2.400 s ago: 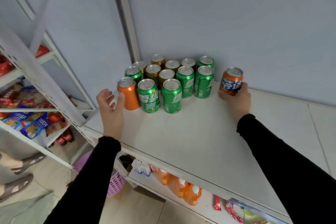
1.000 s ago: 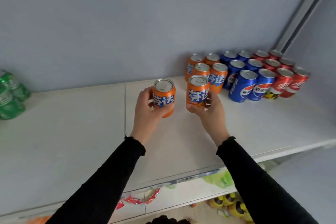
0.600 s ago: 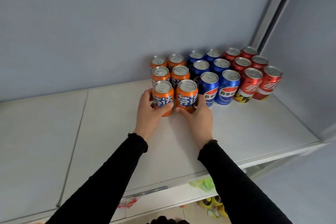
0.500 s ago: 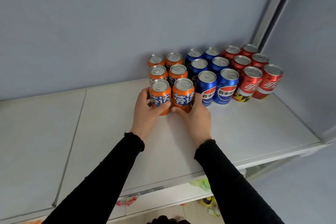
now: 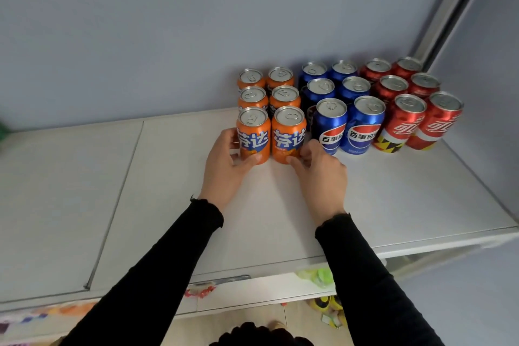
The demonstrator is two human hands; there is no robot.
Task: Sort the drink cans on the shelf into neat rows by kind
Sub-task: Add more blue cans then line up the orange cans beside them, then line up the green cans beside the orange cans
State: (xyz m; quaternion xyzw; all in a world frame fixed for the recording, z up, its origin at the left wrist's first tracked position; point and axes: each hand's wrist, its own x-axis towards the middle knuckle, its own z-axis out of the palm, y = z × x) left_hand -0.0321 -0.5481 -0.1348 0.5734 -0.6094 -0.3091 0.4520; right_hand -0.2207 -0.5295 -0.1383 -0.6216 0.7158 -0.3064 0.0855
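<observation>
Two orange cans stand at the front of the orange rows on the white shelf (image 5: pixel 393 194). My left hand (image 5: pixel 224 163) grips the front left orange can (image 5: pixel 254 132), thumb across its base. My right hand (image 5: pixel 323 171) holds the front right orange can (image 5: pixel 289 132) with thumb and fingers at its lower side. Behind them stand several more orange cans (image 5: pixel 266 90). To their right are rows of blue cans (image 5: pixel 348 123), then rows of red cans (image 5: pixel 418 118) by the shelf's corner.
A grey wall rises right behind the cans, and a metal upright (image 5: pixel 446 8) stands at the back right. A seam (image 5: pixel 118 205) crosses the shelf left of my arms. A lower shelf (image 5: pixel 247 292) below holds packaged goods. A blurred green thing (image 5: pixel 4 132) shows at the far left edge.
I carried two orange cans from the green cans' side over to the orange rows and set them down at the front. In the last half second both hands stay on them.
</observation>
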